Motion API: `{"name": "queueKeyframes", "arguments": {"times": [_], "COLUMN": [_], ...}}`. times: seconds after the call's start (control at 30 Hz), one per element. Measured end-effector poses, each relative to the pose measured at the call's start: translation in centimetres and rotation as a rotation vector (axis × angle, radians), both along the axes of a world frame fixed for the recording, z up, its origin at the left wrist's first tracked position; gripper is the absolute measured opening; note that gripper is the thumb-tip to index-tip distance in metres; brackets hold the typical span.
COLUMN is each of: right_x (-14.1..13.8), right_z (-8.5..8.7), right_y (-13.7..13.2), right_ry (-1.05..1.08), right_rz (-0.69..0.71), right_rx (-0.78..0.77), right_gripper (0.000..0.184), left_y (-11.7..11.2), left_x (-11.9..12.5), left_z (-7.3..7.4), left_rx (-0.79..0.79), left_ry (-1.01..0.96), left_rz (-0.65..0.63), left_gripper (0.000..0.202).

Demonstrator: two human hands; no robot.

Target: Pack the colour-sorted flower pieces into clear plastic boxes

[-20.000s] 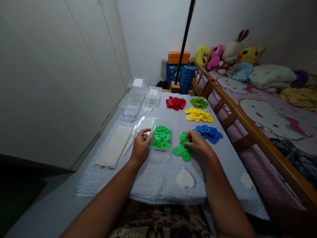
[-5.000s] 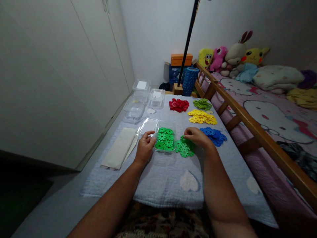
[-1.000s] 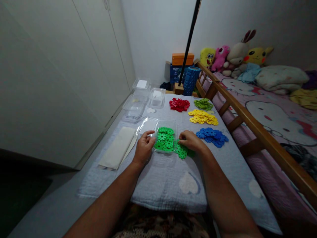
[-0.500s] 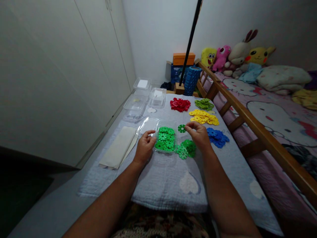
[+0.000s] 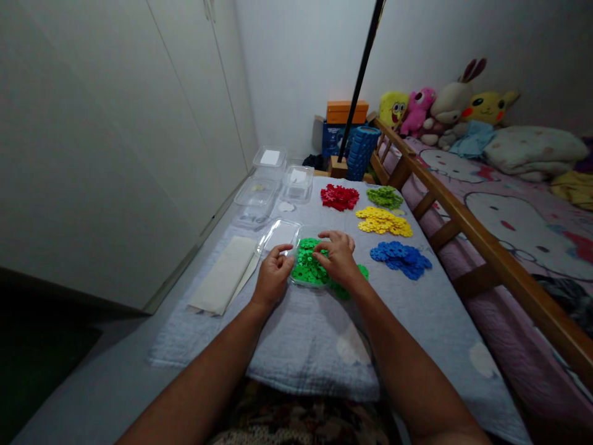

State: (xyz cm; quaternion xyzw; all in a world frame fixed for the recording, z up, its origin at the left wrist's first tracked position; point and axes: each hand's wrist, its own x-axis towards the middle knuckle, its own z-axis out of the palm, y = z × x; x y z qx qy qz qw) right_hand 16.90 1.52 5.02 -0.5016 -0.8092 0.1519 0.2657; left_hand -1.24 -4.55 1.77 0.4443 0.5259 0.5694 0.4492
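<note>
L hand (image 5: 274, 272): thumb/index apart, by tub (image 5: 309, 285)
R hand (image 5: 334, 256): thumb/index apart, over grn discs (image 5: 304, 267)
Blu discs (image 5: 402, 258): nr cloth's (image 5: 306, 340) R edge

Discs (image 5: 303, 267) lie in a box (image 5: 309, 285), a lid (image 5: 279, 236) to its left and a disc pile (image 5: 402, 258) to its right.

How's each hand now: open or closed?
Left hand: loosely curled at the box's left side; grip can't be told.
Right hand: loosely curled over the box; can't tell if it holds anything.
</note>
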Motion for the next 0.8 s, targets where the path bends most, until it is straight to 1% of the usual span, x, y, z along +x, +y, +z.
{"name": "queueKeyframes", "arguments": {"times": [0.1,0.2,0.3,0.4,0.47,0.57,0.67,0.8], "right_x": [-0.2,0.3,1.9,4.2,5.8,7.1,7.1,6.1], "right_z": [-0.3,-0.4,-0.2,-0.1,0.0,0.0,0.0,-0.2], "right_y": [0.0,0.2,0.8,1.6,1.7,1.2,0.2,-0.6], "right_ry": [-0.003,0.027,0.105,0.149,0.104,-0.048,-0.171,-0.264], "right_rz": [-0.009,-0.007,-0.024,-0.048,-0.059,-0.039,0.036,0.093], "right_rx": [-0.008,-0.025,-0.012,-0.006,-0.042,-0.153,-0.241,-0.262], "right_gripper": [0.013,0.018,0.022,0.023,0.021,0.015,0.017,0.023], "left_y": [0.0,0.0,0.0,0.0,0.0,-0.1,-0.1,-0.1], "left_x": [0.0,0.0,0.0,0.0,0.0,0.0,0.1,0.0], "left_z": [-0.1,-0.2,-0.3,-0.2,0.0,0.2,0.2,0.0], "left_rx": [0.004,-0.007,-0.01,-0.008,-0.005,-0.002,0.005,-0.004], "left_ry": [0.0,-0.014,-0.008,0.014,0.025,0.031,0.03,0.024], "left_rz": [0.0,-0.001,0.007,0.023,0.026,0.028,0.028,0.028], "left_gripper": [0.046,0.047,0.047,0.045,0.044,0.043,0.043,0.044]}}
